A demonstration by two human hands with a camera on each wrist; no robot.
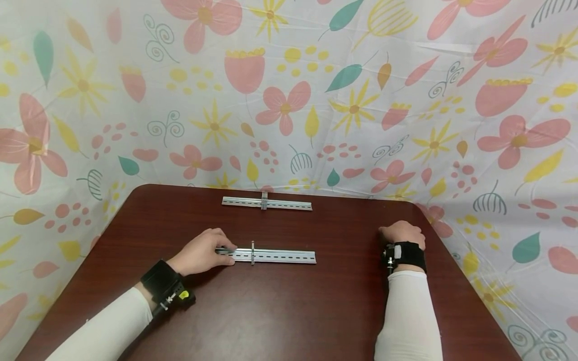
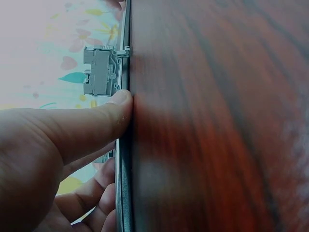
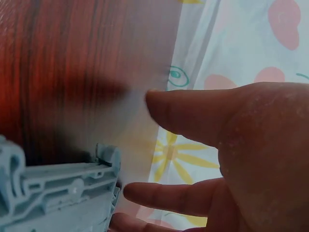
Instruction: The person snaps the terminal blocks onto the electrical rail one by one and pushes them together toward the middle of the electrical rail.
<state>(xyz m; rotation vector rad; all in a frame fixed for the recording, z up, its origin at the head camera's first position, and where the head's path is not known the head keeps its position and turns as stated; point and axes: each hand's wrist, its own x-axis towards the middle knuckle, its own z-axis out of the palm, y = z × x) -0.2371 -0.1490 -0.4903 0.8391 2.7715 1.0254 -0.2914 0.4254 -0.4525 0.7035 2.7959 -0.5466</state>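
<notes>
My left hand (image 1: 205, 253) pinches the left end of a slotted metal DIN rail (image 1: 284, 256) that lies across the table. In the left wrist view the thumb presses its near edge, with the fingers on the other side. A thin grey terminal block (image 2: 100, 71) stands on this rail, just beyond the thumb tip. At the table's right side, my right hand (image 1: 403, 234) has its thumb apart from its fingers. Another grey terminal block (image 3: 63, 193) shows large in the right wrist view, close by the fingertips; in the head view it is hidden.
A second DIN rail (image 1: 291, 205) lies farther back, near the table's rear edge, carrying terminal blocks (image 1: 264, 200) near its middle. The dark red-brown table (image 1: 289, 311) has a flower-patterned cloth (image 1: 289, 100) hanging behind it and along both sides.
</notes>
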